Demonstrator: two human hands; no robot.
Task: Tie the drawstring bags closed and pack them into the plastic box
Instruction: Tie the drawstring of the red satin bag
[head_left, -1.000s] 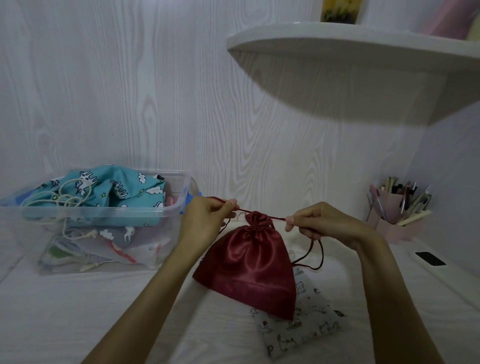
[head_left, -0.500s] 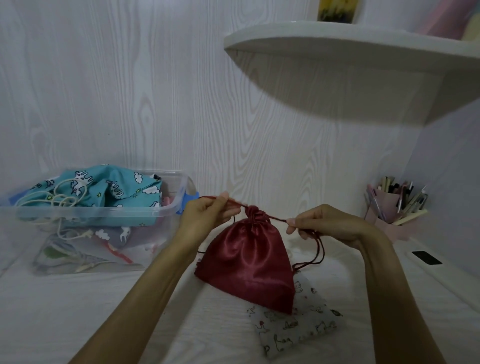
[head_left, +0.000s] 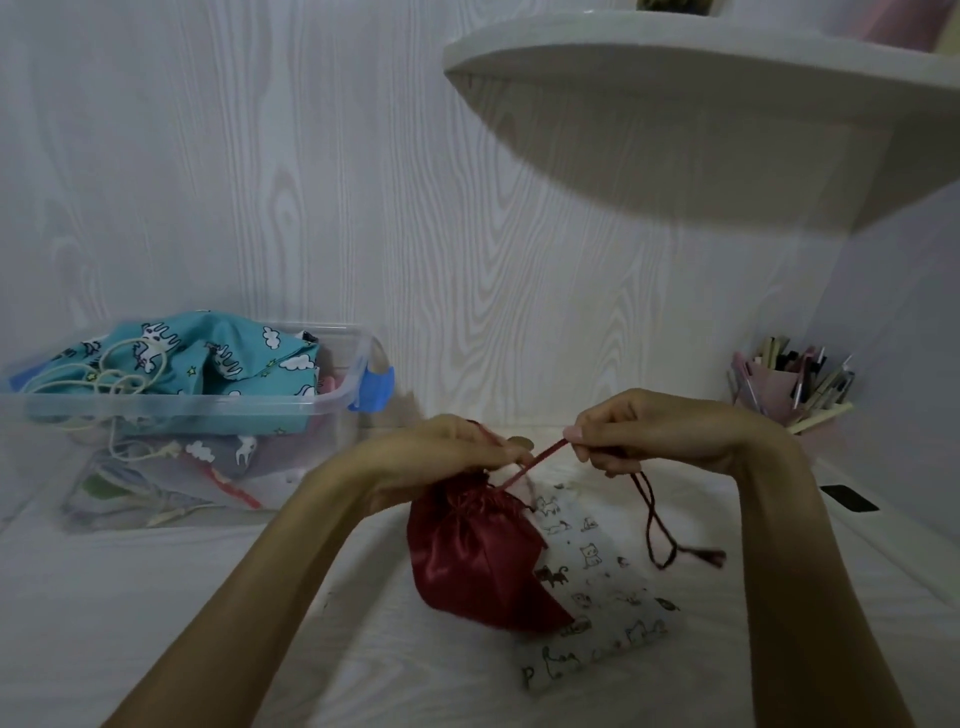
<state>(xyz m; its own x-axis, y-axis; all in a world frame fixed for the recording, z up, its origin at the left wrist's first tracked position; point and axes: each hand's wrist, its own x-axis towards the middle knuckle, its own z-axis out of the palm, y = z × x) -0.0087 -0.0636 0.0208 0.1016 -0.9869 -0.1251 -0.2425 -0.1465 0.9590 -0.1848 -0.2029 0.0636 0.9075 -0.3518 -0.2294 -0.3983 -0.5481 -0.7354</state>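
A dark red satin drawstring bag (head_left: 475, 558) lies cinched at its neck in the middle of the white surface, partly over a white bag with cat prints (head_left: 597, 597). My left hand (head_left: 457, 447) pinches one red cord right above the bag's neck. My right hand (head_left: 649, 428) pinches the other cord (head_left: 540, 457), which runs taut down to the neck; a loop with a tassel (head_left: 670, 551) hangs below that hand. At the left stands the clear plastic box (head_left: 208, 410), holding a turquoise unicorn-print bag (head_left: 208, 358) and other bags.
A pink holder full of pens (head_left: 789, 395) stands at the right against the wall. A dark flat object (head_left: 849, 499) lies beside my right forearm. A white shelf (head_left: 701, 67) juts out overhead. The box has a blue clip (head_left: 374, 389) on its right end.
Both hands have come closer together and lower over the bag's neck. The cords now cross between them, and the bag has dropped and tilted to the left.
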